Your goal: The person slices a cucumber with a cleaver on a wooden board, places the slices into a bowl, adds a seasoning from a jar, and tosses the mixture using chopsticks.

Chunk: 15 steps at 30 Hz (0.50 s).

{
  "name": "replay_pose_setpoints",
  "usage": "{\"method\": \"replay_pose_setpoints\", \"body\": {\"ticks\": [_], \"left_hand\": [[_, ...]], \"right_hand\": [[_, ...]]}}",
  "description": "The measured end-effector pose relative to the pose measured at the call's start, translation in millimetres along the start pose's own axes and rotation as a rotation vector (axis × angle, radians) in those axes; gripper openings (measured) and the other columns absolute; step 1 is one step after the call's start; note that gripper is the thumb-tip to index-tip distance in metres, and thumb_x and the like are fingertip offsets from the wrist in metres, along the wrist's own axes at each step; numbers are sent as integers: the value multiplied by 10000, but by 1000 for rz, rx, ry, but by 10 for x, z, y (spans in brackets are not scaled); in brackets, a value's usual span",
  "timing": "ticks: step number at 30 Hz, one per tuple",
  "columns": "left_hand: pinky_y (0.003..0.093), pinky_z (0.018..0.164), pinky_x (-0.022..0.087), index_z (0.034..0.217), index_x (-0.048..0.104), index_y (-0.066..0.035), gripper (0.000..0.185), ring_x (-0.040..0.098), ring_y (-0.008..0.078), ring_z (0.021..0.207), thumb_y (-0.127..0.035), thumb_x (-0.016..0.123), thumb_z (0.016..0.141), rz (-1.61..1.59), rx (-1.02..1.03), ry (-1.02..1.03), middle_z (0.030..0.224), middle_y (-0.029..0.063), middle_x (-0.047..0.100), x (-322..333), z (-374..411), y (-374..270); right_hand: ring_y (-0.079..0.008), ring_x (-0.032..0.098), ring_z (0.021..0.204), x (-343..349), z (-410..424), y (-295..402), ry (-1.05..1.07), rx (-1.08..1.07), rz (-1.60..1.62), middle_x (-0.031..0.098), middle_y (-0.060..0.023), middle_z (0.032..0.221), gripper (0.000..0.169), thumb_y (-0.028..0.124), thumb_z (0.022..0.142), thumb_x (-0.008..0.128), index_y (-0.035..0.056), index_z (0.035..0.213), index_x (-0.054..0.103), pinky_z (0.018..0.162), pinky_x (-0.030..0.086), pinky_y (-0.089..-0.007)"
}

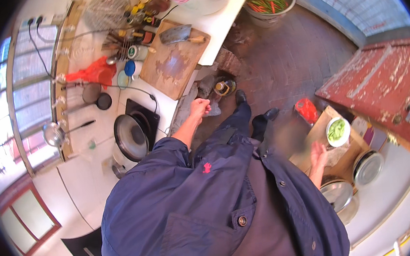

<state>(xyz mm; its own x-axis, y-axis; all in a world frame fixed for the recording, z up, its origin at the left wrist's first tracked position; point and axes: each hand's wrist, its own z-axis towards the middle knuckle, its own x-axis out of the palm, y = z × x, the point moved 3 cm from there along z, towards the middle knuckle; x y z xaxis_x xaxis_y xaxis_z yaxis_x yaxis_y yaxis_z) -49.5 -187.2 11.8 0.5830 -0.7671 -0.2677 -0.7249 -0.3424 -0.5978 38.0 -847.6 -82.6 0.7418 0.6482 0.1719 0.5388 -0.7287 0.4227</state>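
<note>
My left hand [200,107] hangs in front of the counter edge with its fingers curled in. Nothing shows between them. Below it on the floor stands a bottle with a yellow cap and handle [222,87]. On the other side, my right hand [317,154] is slightly blurred, its fingers loosely spread and no object in it. It is beside a white bowl of sliced green vegetable [337,131], apparently not touching it. The bowl rests on a wooden surface [316,129].
Along the left counter are a wok [131,138] on an induction cooker [150,125] and a cleaver [176,34] on a wooden cutting board [165,69]. A basin of red and green chillies [267,2] stands at the far end. Pot lids [368,167] lie right, near a red door [380,87].
</note>
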Motion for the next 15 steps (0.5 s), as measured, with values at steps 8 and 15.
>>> {"method": "replay_pose_setpoints", "body": {"ticks": [8,15], "left_hand": [[249,479,480,923,665,-23,102,634,139,568,-120,645,948,-212,80,-125,707,60,656,-911,333,-56],[286,565,535,1023,643,-37,144,674,185,654,-177,621,997,-208,50,4,760,85,677,-1046,758,-57]], "right_hand": [[-397,677,1019,643,-732,-520,189,46,-441,637,-263,1204,469,182,970,634,-36,1362,497,904,598,-478],[-278,706,901,1177,-678,-758,217,-64,-666,655,-127,1148,437,239,991,612,100,1391,505,763,619,-415]]}}
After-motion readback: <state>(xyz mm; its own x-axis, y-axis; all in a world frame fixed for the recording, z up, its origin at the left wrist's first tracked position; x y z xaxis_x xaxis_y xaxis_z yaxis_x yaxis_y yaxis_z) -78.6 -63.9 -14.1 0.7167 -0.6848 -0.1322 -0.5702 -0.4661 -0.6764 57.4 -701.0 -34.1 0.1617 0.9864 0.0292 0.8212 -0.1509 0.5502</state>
